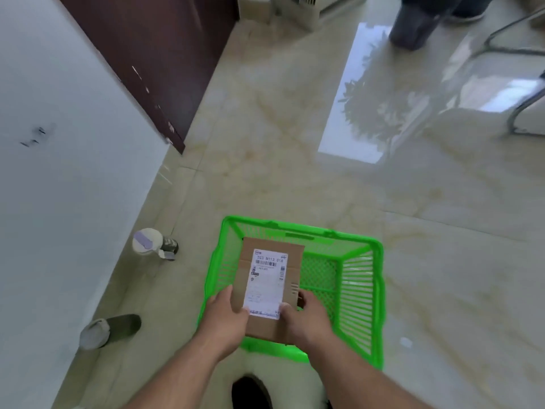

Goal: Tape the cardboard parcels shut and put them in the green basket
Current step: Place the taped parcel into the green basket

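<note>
Right over the green basket [361, 293] hangs the cardboard parcel [267, 287], long axis pointing away, left hand [227, 315] and right hand [306, 318] gripping its near end, fingers curled round the edges, basket floor directly beneath

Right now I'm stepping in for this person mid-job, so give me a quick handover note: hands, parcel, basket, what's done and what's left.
Left hand and right hand both grip the near end of the cardboard parcel, label side up.
The parcel is held over the left part of the green basket, which stands on the floor; I see nothing else in the basket.
Done: parcel brought to the basket. Whether it is taped cannot be told.
Left: lower it in and let go. No other parcels or tape in view.
</note>
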A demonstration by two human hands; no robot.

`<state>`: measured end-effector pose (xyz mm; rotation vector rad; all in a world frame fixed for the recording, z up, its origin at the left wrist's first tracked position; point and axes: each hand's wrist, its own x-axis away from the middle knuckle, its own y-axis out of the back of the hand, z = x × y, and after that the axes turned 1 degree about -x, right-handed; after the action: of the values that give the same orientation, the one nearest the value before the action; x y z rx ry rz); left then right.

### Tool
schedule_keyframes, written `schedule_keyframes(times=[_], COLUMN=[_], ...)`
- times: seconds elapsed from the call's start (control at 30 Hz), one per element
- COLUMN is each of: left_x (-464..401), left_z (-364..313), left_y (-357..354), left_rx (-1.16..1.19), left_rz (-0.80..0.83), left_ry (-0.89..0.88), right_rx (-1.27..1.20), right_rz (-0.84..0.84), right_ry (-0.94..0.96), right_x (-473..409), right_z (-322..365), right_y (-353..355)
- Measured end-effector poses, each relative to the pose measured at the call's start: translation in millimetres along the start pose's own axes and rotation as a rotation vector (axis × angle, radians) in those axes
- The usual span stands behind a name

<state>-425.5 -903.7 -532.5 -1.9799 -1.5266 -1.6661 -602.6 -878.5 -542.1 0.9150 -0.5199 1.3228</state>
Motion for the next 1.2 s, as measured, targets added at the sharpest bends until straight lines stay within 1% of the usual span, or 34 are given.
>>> schedule_keyframes(times=[0.1,0.2,0.3,0.4,0.47,0.53,0.6,0.67,0.8,0.9,0.97,1.03,1.1,1.2], left_x=[-94,-159,-153,-136,-102,-58,-9,41,154,240,295,349,401,472], left_z=[44,76,55,53,52,52,47,35,-9,-46,-61,-68,-66,-42], left_y=[-33,-62,-64,-69,-68,-62,-49,-28,38,94,125,150,166,165], left_rx=[0.011,0.0,0.012,0.046,0.056,0.082,0.124,0.164,0.239,0.304,0.338,0.377,0.422,0.516], left_rz=[0.013,0.013,-0.004,-0.025,-0.04,-0.009,0.038,0.066,-0.004,-0.07,-0.137,-0.203,-0.266,-0.384], left_ry=[0.016,0.041,0.061,0.071,0.089,0.101,0.127,0.118,0.062,-0.023,-0.063,-0.091,-0.108,-0.091], right_rx=[0.027,0.055,0.103,0.192,0.236,0.275,0.296,0.332,0.379,0.394,0.414,0.435,0.467,0.544], right_rz=[0.006,0.005,0.049,0.07,0.071,0.091,0.098,0.098,0.111,0.137,0.14,0.171,0.24,0.409], right_ry=[-0.042,-0.09,-0.099,-0.169,-0.221,-0.257,-0.255,-0.215,-0.072,0.089,0.19,0.275,0.346,0.442], right_x=[-76,-135,-169,-167,-141,-100,-50,1,116,200,249,294,334,386], right_z=[-33,-70,-90,-97,-100,-92,-69,-32,71,152,190,214,225,219], right_y=[-34,-62,-74,-63,-43,-15,16,44,81,98,103,102,94,75])
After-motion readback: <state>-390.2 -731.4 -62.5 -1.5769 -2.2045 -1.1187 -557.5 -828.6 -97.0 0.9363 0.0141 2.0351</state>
